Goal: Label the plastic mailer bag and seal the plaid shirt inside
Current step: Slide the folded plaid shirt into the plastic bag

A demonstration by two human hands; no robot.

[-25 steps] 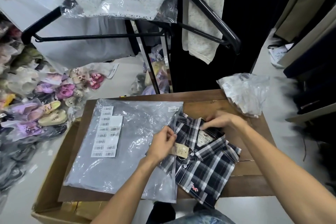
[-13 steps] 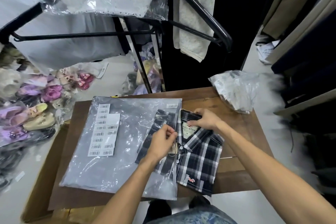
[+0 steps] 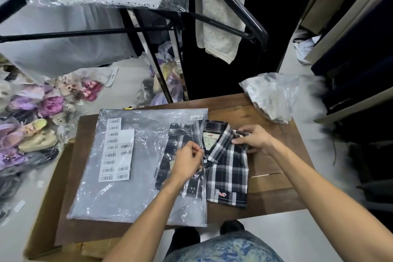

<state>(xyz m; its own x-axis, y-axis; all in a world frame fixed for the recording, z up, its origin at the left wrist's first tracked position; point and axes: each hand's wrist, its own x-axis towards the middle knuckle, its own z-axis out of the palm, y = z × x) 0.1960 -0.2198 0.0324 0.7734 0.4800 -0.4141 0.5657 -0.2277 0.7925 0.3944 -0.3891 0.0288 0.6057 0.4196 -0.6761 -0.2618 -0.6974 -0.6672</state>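
1. Our left hand [image 3: 187, 160] pinches the open right edge of the bag [image 3: 136, 168], which lies flat on the table [image 3: 265, 178].
2. Our right hand [image 3: 253, 139] grips the shirt [image 3: 228, 168] at its collar side.
3. The shirt lies about half inside the bag's mouth.
4. A barcode sheet [image 3: 117, 151] sits on the bag's left part.

Barcode sheet [image 3: 116, 151] print too small to read, plaid shirt [image 3: 228, 168] left half veiled by mailer bag [image 3: 131, 193], lower placket hidden under left hand [image 3: 187, 162]
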